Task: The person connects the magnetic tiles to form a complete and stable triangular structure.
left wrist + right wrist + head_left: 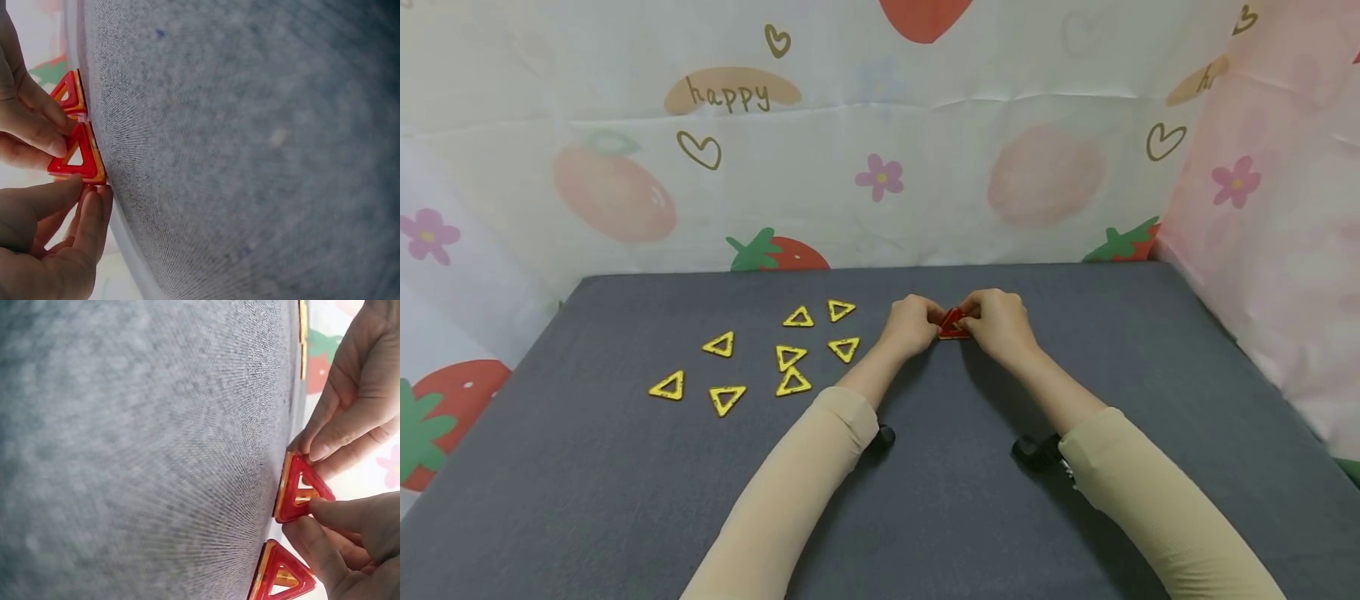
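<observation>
Near the far side of the table both hands hold a small red triangular magnetic tile [949, 323] with a hollow middle, upright. The left hand [913, 325] pinches its left corner between thumb and fingers. From the other side the right hand [1000, 323] pinches it, its thumb over the triangle's face in the right wrist view. Yellow-orange edging shows behind the red frame [317, 480]. Beside the held piece, to its right, stands a second red triangle [294, 561] with similar edging; the right hand hides it in the head view.
Several flat yellow triangles lie scattered on the left half of the dark grey tabletop [587, 467], among them a yellow triangle [678, 386] farthest left. Black wrist mounts [1036, 452] hang under the cuffs. A printed cloth [940, 225] rises behind the table's far edge.
</observation>
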`<action>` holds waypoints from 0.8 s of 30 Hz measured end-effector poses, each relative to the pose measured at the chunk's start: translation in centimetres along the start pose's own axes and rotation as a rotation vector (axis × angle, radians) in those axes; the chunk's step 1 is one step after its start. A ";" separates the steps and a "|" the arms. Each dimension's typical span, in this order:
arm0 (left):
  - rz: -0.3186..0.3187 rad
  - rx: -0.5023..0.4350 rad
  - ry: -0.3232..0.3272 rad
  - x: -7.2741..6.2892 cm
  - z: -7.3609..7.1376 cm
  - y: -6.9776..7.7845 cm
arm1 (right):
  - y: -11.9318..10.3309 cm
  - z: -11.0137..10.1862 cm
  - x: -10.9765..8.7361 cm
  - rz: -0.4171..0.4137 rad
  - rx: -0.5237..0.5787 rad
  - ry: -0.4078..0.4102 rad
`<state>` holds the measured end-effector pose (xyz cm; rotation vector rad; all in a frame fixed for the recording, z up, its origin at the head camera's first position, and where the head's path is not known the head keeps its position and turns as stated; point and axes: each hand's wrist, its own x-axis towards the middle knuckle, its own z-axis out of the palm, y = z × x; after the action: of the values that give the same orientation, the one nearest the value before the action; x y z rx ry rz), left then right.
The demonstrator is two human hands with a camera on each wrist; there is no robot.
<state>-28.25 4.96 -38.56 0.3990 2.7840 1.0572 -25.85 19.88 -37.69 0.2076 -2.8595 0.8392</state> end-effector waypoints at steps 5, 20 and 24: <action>0.016 0.007 0.011 -0.2 -0.1 0.0 | 0.1 0.0 0.1 0.003 0.000 -0.022; 0.022 -0.087 -0.009 -0.7 -1.2 -0.3 | -0.4 -0.4 0.1 -0.054 0.029 0.067; 0.051 -0.121 -0.019 -1.3 -2.4 -0.7 | -0.8 -0.3 -0.1 -0.115 0.062 0.133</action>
<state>-27.66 2.59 -37.19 0.4644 2.6891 1.2194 -25.55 19.39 -37.02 0.3085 -2.6733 0.8848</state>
